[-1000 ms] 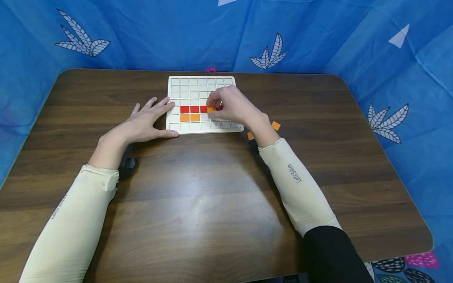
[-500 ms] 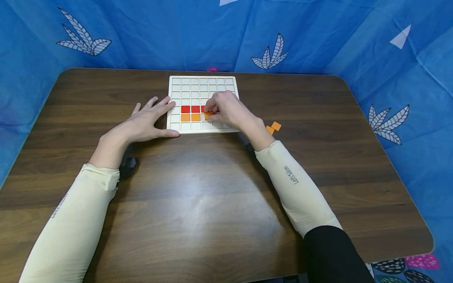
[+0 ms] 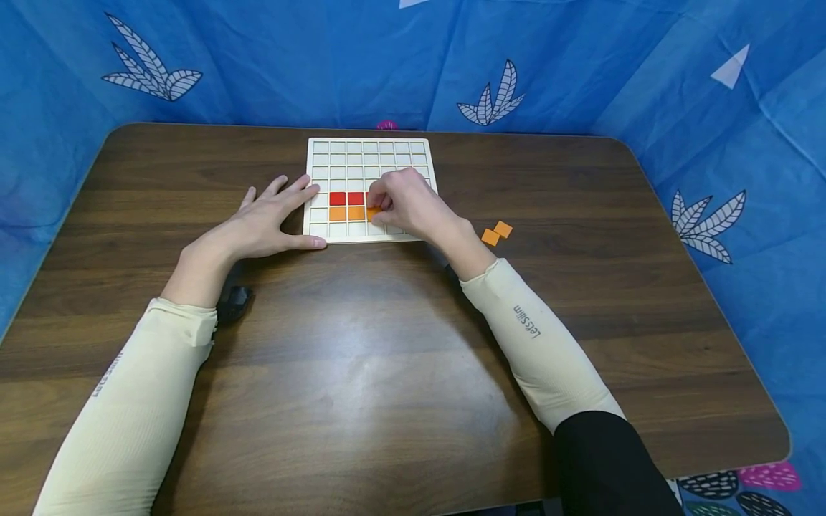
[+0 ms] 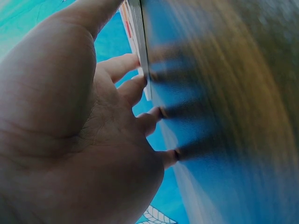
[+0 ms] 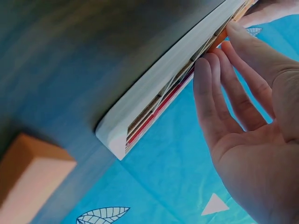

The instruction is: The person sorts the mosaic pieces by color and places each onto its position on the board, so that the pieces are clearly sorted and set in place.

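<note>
A white gridded board (image 3: 355,159) lies toward the back of the table. Red tiles (image 3: 346,198) fill part of one row, and two orange tiles (image 3: 346,213) sit side by side in the row nearer me. My left hand (image 3: 258,223) is spread out, fingertips and thumb resting on the board's left edge. With thumb and fingertips my right hand (image 3: 416,208) pinches an orange tile (image 5: 218,41) at the cell right of the two orange ones. That hand hides the right part of both rows; whether the pinched tile is fully seated I cannot tell.
Two loose orange tiles (image 3: 490,237) lie on the brown table (image 3: 387,344) right of the board. One orange block (image 5: 35,179) shows large in the right wrist view. Blue patterned cloth (image 3: 290,64) hangs behind the table and on both sides.
My right hand has moved left and slightly nearer with the orange tile, from the red row to the cell beside the two orange tiles. My left hand has stayed in place.
</note>
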Tool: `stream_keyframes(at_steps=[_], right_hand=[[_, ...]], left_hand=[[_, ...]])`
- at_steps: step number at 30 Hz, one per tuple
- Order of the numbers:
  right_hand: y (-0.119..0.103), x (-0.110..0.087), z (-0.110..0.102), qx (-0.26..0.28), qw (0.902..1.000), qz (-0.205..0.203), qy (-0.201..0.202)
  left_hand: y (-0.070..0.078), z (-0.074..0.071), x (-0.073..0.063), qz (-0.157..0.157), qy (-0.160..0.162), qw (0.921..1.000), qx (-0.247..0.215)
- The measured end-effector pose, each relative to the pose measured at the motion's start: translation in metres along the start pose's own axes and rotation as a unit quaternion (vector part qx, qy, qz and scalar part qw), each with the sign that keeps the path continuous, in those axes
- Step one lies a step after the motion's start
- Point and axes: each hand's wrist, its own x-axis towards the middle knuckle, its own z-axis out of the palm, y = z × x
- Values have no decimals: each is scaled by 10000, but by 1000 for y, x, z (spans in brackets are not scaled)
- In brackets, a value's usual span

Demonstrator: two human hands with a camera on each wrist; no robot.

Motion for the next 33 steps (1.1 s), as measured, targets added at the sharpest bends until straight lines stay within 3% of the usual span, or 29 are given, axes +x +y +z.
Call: stream_keyframes(at_steps=[15, 33], right_hand=[[-1, 3, 2, 295, 9991, -55, 286], [8, -12, -2, 621, 9976, -141, 288]], left_hand=[[-1, -1, -3, -27, 12, 10000, -25], [1, 1, -1, 51, 41, 10000, -17]])
